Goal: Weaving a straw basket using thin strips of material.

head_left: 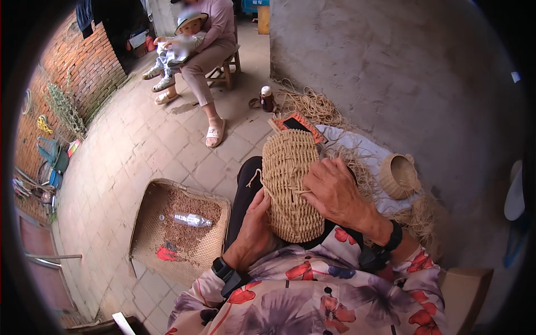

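Note:
An oval woven straw piece [290,178], tan and tightly plaited, stands upright over my lap. My left hand [254,229] grips its lower left edge, with the thumb on the front and the other fingers hidden behind. At its right side my right hand [338,187] is closed, thumb and fingers pinching at a straw cord [305,192] against the weave. A loose cord end [254,177] sticks out on the piece's left side.
A shallow woven tray [145,245] with brown grains and a plastic bottle [192,219] lies left. Right are a white cloth [363,146], straw strands and a small basket [399,176]. Ahead, a seated person [215,33] holds a child [181,47] near a dark flask [267,100].

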The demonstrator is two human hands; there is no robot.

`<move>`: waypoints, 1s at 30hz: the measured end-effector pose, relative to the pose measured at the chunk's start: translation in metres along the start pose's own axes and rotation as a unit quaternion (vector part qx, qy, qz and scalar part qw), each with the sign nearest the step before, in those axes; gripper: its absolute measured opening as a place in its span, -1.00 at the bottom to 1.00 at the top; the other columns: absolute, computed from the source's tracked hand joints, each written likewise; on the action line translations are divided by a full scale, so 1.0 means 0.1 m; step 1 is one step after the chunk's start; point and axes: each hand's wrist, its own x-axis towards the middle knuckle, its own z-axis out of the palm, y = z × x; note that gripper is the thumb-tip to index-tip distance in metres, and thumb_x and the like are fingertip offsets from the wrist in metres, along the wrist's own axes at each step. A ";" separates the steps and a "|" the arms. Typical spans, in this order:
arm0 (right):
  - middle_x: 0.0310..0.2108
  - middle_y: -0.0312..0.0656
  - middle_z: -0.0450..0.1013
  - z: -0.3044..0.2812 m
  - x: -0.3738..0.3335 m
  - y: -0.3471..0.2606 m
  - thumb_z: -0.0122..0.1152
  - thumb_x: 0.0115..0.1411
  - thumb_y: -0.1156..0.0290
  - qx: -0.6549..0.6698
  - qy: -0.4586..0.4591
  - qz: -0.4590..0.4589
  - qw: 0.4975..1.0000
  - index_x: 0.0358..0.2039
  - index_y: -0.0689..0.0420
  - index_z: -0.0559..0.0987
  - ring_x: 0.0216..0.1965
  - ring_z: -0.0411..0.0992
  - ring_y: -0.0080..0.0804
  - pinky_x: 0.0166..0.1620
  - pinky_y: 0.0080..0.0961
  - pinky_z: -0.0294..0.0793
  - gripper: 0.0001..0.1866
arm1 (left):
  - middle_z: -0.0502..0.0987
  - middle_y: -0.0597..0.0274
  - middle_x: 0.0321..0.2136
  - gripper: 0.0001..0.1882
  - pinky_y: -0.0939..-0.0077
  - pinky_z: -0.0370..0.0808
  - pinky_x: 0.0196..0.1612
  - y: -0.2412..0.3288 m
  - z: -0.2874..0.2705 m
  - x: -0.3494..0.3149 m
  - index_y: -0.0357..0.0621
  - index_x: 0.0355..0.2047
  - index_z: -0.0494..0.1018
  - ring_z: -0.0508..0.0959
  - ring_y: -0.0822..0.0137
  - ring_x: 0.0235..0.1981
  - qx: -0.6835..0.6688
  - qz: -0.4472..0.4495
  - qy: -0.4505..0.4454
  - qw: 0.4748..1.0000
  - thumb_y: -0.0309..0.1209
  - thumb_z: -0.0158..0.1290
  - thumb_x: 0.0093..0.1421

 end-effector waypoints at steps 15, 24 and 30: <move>-0.68 0.00 0.39 0.04 -0.27 -0.33 0.18 0.19 0.45 0.158 0.028 0.140 0.977 -0.45 0.14 0.42 -0.57 0.48 0.09 -0.51 -0.09 0.42 -0.87 | 0.51 0.14 0.08 -0.61 0.26 0.50 0.17 -0.05 -0.11 0.05 -0.21 0.21 0.29 0.55 0.26 0.08 0.043 0.016 0.026 0.999 -0.35 -0.09 0.45; -0.52 -0.09 0.40 -0.19 -0.28 -0.06 0.29 0.09 0.52 0.224 0.094 0.159 0.957 -0.47 0.23 0.46 -0.52 0.43 -0.18 -0.40 -0.27 0.42 -0.85 | 0.49 0.28 -0.20 -0.70 0.47 0.45 -0.10 0.08 -0.23 0.01 -0.18 0.01 0.41 0.50 0.39 -0.20 0.397 0.280 0.171 0.857 -0.36 0.12 0.32; -0.49 -0.16 0.48 -0.30 -0.35 -0.20 0.31 0.18 0.47 0.398 -0.029 0.136 0.907 -0.43 0.24 0.51 -0.51 0.47 -0.40 -0.42 -0.44 0.41 -0.84 | 0.47 0.19 -0.31 -0.55 0.26 0.36 -0.12 0.15 0.05 0.06 -0.04 -0.12 0.53 0.46 0.17 -0.24 0.676 0.407 0.035 0.613 -0.42 0.34 -0.08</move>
